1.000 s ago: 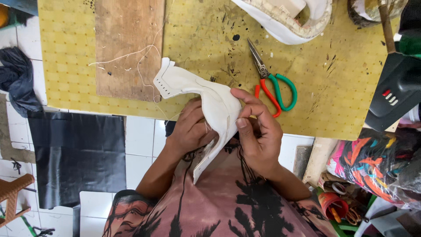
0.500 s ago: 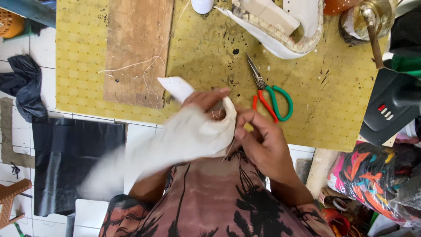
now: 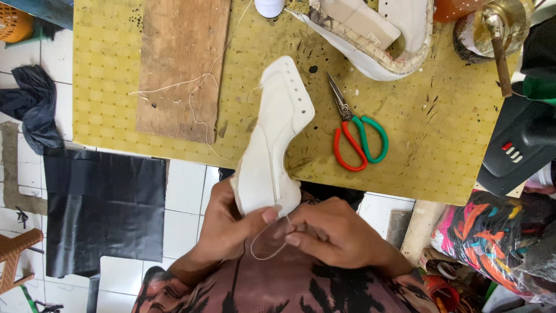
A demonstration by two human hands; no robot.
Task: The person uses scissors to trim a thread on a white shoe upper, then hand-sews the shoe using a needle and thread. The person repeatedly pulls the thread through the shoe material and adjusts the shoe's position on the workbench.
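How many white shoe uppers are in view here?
2: one white shoe upper held in both hands over the table's near edge; another on a last at the table's far edge, partly cut off.

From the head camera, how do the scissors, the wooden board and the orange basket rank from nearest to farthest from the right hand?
Measured from the right hand:
1. Scissors, red and green handles, just above the hand on the yellow mat.
2. Wooden board, up and to the left on the mat.
3. Orange basket, far top-left corner, on the floor.

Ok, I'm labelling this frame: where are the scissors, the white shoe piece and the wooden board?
scissors (image 3: pixel 358 136): head view, on the red handle.
white shoe piece (image 3: pixel 272 139): head view, its middle.
wooden board (image 3: pixel 179 64): head view, its centre.
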